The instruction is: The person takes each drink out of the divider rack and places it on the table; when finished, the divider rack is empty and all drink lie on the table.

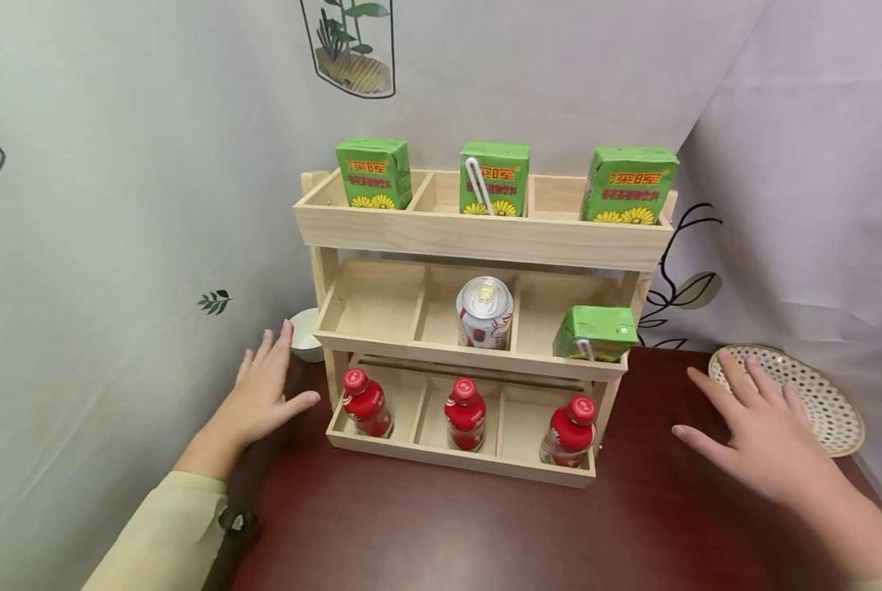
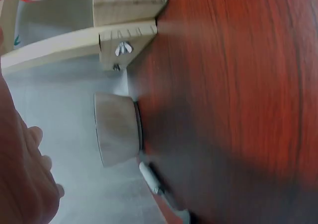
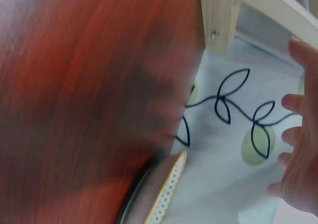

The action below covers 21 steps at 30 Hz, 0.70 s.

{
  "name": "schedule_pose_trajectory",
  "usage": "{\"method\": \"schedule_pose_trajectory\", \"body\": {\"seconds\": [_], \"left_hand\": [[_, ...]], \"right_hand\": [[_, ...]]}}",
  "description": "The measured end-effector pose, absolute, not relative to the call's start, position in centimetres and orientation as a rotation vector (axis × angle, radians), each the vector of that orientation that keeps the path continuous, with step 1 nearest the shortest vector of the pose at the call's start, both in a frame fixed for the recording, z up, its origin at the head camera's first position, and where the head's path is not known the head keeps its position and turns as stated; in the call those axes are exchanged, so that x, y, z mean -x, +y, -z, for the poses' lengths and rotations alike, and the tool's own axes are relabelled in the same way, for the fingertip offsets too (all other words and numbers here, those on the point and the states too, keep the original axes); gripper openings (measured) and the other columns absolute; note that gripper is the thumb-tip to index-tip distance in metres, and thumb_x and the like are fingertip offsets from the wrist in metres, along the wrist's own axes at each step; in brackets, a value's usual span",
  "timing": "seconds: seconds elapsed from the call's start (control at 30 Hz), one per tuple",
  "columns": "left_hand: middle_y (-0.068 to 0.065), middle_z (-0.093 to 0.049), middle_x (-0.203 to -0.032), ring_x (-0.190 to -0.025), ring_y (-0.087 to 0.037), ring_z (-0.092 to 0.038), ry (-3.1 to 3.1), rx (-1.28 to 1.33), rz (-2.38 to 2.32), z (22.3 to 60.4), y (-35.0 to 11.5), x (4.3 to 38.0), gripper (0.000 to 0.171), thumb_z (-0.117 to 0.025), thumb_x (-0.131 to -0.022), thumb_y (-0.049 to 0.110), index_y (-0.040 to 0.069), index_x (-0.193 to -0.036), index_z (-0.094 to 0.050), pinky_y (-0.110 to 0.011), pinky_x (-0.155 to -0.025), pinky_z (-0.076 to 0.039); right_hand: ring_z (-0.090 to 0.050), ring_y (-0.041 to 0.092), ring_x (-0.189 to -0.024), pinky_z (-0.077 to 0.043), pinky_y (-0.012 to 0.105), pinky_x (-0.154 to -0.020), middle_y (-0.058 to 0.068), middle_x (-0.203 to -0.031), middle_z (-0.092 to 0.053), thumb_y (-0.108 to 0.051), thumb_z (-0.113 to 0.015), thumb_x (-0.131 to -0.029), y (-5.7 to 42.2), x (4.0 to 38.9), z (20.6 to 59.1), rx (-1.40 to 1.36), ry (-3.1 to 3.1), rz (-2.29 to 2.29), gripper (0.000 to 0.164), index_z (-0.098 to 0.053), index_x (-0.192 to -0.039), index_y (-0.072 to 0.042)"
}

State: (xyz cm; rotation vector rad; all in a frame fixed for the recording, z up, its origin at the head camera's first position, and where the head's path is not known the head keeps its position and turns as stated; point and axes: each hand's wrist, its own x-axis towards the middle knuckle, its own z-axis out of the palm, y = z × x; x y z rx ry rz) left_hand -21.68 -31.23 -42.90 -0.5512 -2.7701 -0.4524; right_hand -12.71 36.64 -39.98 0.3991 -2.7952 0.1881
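My left hand (image 1: 262,400) hovers left of a three-tier wooden rack (image 1: 478,238), fingers spread and holding nothing. Over on the right, my right hand (image 1: 766,431) is also spread and unladen, overlapping a dotted oval dish (image 1: 829,406) in the head view. Three green drink cartons (image 1: 373,174) stand along the top tier, one per compartment. On the middle tier, a silver soda can (image 1: 485,313) occupies the centre, and another green carton (image 1: 596,332) sits tilted at the right. Red-capped bottles (image 1: 466,414) fill the three bottom compartments.
Close to the rack's left side stands a small white bowl (image 2: 117,129); a white-and-dark slim object (image 2: 156,184) lies beside it. The dark red table (image 1: 441,533) extends in front of the rack. Patterned cloth walls (image 1: 574,82) enclose the back and sides.
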Motion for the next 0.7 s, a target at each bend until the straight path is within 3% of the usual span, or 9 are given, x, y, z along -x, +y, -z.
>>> {"method": "schedule_pose_trajectory", "body": {"seconds": [0.07, 0.17, 0.23, 0.3, 0.4, 0.47, 0.6, 0.7], "left_hand": [[-0.014, -0.007, -0.160, -0.143, -0.042, -0.009, -2.755, 0.579, 0.573, 43.1, -30.7, 21.7, 0.117, -0.074, -0.078, 0.050, 0.011, -0.154, 0.006, -0.071, -0.105, -0.010], [-0.017, -0.006, -0.159, -0.142, -0.043, -0.012, -2.757, 0.642, 0.735, 43.6, -30.0, 21.5, 0.125, -0.080, -0.074, 0.042, 0.012, -0.154, 0.010, -0.070, -0.106, -0.009], [-0.016, -0.005, -0.160, -0.143, -0.040, -0.012, -2.765, 0.684, 0.860, 43.9, -29.5, 21.5, 0.131, -0.085, -0.070, 0.037, 0.016, -0.153, 0.014, -0.068, -0.107, -0.010], [-0.013, -0.006, -0.160, -0.143, -0.037, -0.012, -2.761, 0.721, 0.981, 44.0, -28.9, 21.5, 0.137, -0.089, -0.066, 0.032, 0.021, -0.153, 0.016, -0.066, -0.108, -0.014], [-0.008, -0.006, -0.160, -0.144, -0.031, -0.013, -2.736, 0.746, 1.127, 44.2, -28.0, 21.4, 0.144, -0.093, -0.060, 0.028, 0.027, -0.152, 0.018, -0.062, -0.108, -0.019], [-0.010, -0.006, -0.159, -0.143, -0.032, -0.016, -2.712, 0.739, 1.190, 44.3, -27.4, 21.2, 0.143, -0.093, -0.061, 0.024, 0.026, -0.152, 0.018, -0.063, -0.107, -0.021], [-0.016, -0.001, -0.159, -0.141, -0.039, -0.015, -2.639, 0.711, 1.376, 44.2, -25.8, 20.7, 0.129, -0.084, -0.071, 0.020, 0.018, -0.153, 0.016, -0.065, -0.107, -0.019], [-0.019, -0.005, -0.158, -0.140, -0.043, -0.015, -2.509, 0.763, 1.554, 45.2, -25.1, 20.9, 0.120, -0.080, -0.077, 0.029, 0.015, -0.154, 0.011, -0.061, -0.109, -0.016]], "right_hand": [[-0.006, 0.040, -0.144, 0.010, 0.058, -0.111, 0.021, -0.155, -0.023, -0.051, -0.073, -0.079, 36.1, 12.7, 40.3, -0.448, -2.741, -0.249, 0.075, -0.049, -0.139, -0.012], [-0.032, 0.041, -0.135, -0.011, 0.046, -0.116, 0.018, -0.138, -0.049, -0.043, -0.077, -0.078, 34.8, 12.5, 40.7, -0.478, -2.672, -0.357, 0.053, -0.064, -0.119, -0.011], [-0.050, 0.032, -0.118, -0.029, 0.031, -0.108, 0.008, -0.117, -0.063, -0.037, -0.080, -0.077, 33.6, 12.1, 41.0, -0.483, -2.632, -0.430, 0.035, -0.069, -0.103, -0.016], [-0.058, 0.019, -0.100, -0.039, 0.021, -0.093, -0.005, -0.100, -0.065, -0.032, -0.081, -0.077, 32.3, 11.6, 41.2, -0.469, -2.604, -0.514, 0.022, -0.069, -0.093, -0.023], [-0.058, 0.004, -0.086, -0.042, 0.013, -0.074, -0.016, -0.092, -0.063, -0.025, -0.083, -0.076, 30.4, 11.0, 41.7, -0.479, -2.565, -0.666, 0.023, -0.068, -0.092, -0.031], [-0.058, 0.000, -0.088, -0.043, 0.010, -0.074, -0.017, -0.095, -0.064, -0.022, -0.083, -0.077, 29.2, 10.8, 42.1, -0.477, -2.557, -0.787, 0.028, -0.068, -0.098, -0.032], [-0.062, 0.004, -0.091, -0.045, 0.011, -0.076, -0.008, -0.103, -0.067, -0.016, -0.080, -0.080, 27.2, 10.9, 43.0, -0.461, -2.574, -1.098, 0.035, -0.066, -0.111, -0.024], [-0.065, 0.014, -0.094, -0.048, 0.014, -0.080, -0.002, -0.108, -0.066, -0.014, -0.080, -0.081, 25.9, 11.3, 43.9, -0.437, -2.549, -1.296, 0.040, -0.062, -0.116, -0.019]]}}
